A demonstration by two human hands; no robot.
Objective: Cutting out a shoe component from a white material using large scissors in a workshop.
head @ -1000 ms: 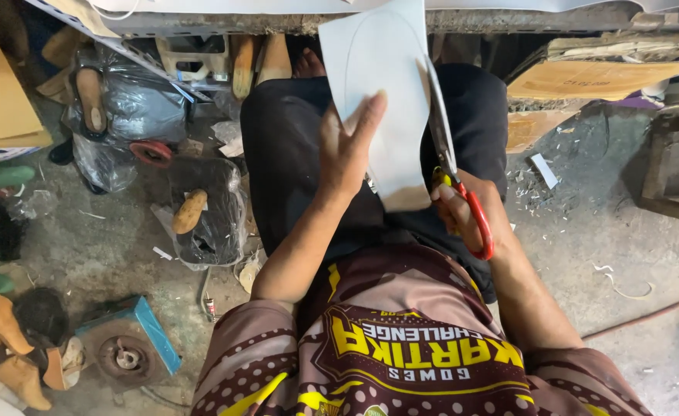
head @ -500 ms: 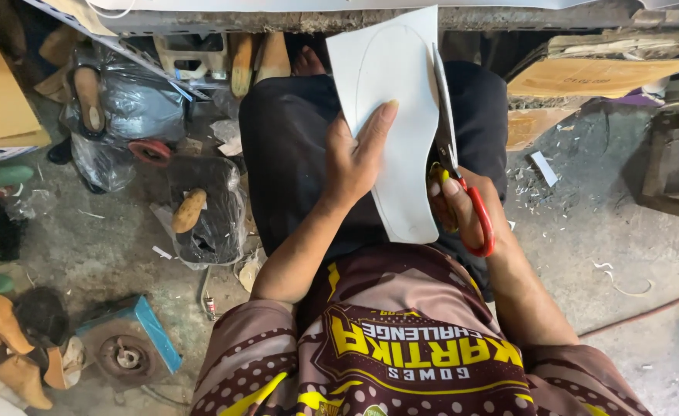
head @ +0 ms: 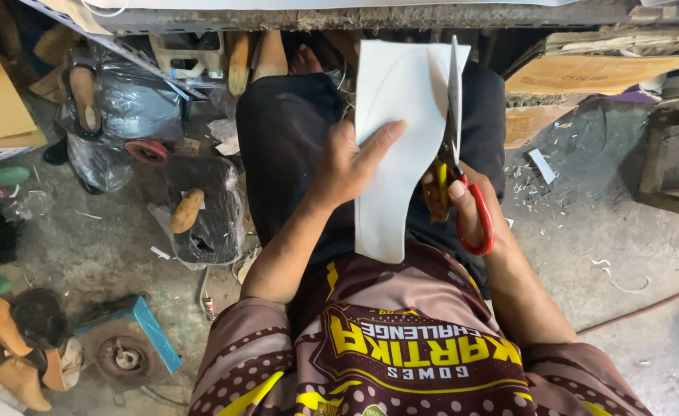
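The left hand (head: 349,166) is pinching a white sheet (head: 397,115) over the lap; the right hand (head: 463,204) is gripping red-handled scissors (head: 463,173) (blades along the sheet's right edge). A wobbling sheet could veer the cut.

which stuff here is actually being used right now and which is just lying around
In use:
- white sheet, held by the left hand
- red-handled scissors, in the right hand, blades along the sheet's right edge

Lying about:
- black plastic bags
- blue-edged block
- cardboard pieces
- scraps on the floor
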